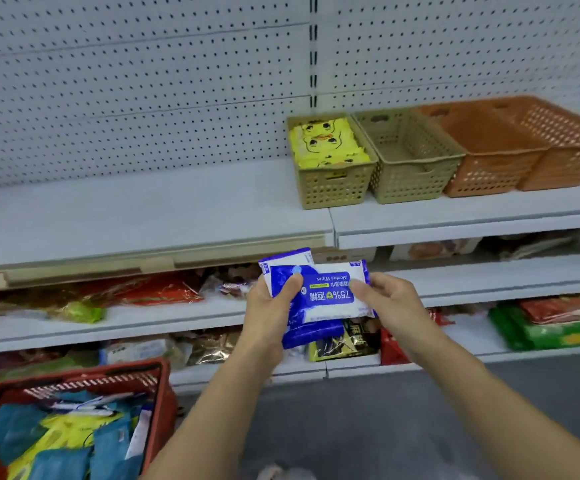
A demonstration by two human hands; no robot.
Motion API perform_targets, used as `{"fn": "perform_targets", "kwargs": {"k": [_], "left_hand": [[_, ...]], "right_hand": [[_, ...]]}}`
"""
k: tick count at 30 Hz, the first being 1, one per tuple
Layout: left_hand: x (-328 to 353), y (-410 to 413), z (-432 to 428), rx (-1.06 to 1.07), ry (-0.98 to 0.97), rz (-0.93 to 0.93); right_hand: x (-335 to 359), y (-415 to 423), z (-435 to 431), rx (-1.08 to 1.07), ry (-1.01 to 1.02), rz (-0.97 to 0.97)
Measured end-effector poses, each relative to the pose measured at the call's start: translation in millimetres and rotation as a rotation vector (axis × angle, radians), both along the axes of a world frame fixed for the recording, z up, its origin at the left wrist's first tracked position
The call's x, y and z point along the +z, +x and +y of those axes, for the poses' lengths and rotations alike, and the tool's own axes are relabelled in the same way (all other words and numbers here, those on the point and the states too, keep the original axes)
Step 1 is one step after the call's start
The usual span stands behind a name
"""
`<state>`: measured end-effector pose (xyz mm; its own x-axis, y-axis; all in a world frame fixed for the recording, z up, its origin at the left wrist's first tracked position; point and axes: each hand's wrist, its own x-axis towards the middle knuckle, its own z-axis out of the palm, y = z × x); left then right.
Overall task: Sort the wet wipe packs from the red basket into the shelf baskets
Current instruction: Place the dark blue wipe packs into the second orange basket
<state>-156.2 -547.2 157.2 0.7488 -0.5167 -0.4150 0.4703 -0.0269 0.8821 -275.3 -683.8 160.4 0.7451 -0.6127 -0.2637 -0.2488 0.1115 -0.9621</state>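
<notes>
Shelf-side, both hands grip blue-white wipe packs (319, 296)

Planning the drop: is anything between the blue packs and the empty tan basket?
Nothing visible. The left hand and right hand hold the blue packs below the shelf; the empty tan basket above stands open.

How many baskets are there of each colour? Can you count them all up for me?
Green-beige baskets: 2
Orange baskets: 2
Red basket: 1
Total: 5
</notes>
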Motion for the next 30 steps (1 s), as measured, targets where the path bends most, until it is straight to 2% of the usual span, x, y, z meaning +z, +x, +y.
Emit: {"fn": "perform_targets", "kwargs": {"k": [7,13,23,27,30], "left_hand": [[45,0,-106,-0.155,-0.039,-0.124],[74,23,-209,-0.173,-0.116,-0.213],[95,64,-380,-0.216,-0.159,-0.163],[92,79,-425,-0.168,-0.117,-0.151],[91,85,-451,-0.124,-0.097,-0.143]], "right_hand": [[40,-14,-102,-0.141,0.044,-0.084],[65,2,-202,-0.155,0.021,-0.168],[104,35,-373,-0.237,-0.092,-0.145],[113,25,-451,-0.524,-0.078,-0.230],[120,8,-514,-0.703,-0.139,-0.232]]}}
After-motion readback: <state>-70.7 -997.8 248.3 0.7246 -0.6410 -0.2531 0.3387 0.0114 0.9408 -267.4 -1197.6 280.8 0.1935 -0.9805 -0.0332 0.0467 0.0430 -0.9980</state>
